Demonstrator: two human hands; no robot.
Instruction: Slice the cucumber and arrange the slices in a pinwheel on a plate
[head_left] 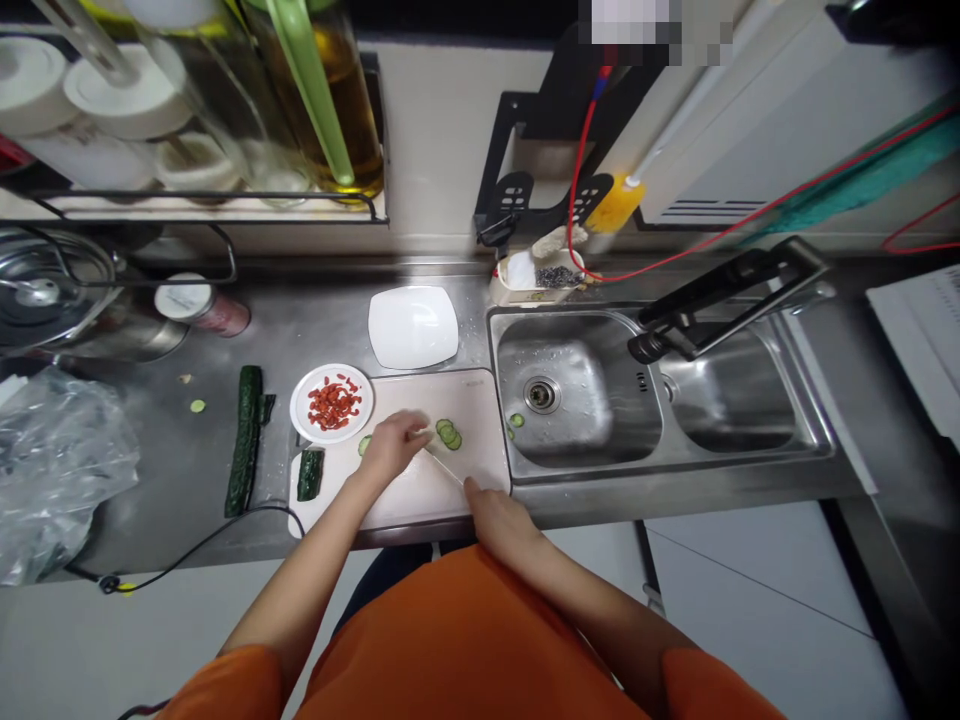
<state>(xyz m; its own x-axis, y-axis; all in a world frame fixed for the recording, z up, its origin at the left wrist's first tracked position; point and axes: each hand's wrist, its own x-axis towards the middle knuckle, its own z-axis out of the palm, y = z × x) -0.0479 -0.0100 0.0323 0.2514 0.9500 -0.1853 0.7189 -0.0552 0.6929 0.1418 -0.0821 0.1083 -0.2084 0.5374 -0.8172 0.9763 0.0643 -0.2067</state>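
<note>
My right hand (504, 515) grips a knife, its thin blade (445, 466) slanting up and left over the pale cutting board (405, 505). Close to the blade's tip, my left hand (394, 445) has its fingers curled together; something pale shows at the fingertips, too blurred to name. Just right of them lie several overlapping cucumber slices (450, 434). Another cucumber slice (364, 445) peeks out left of my left hand. A short cucumber piece (310, 474) rests at the board's left end. Partly over the board's upper left corner sits a white plate (298, 424) of small red pieces.
A long cucumber (244, 440) and a plastic bag (60, 480) lie left of the board. Behind it stands a white square dish (413, 327). The double sink (577, 465) with a black faucet (697, 300) is at right. A black cable (195, 550) crosses the counter edge.
</note>
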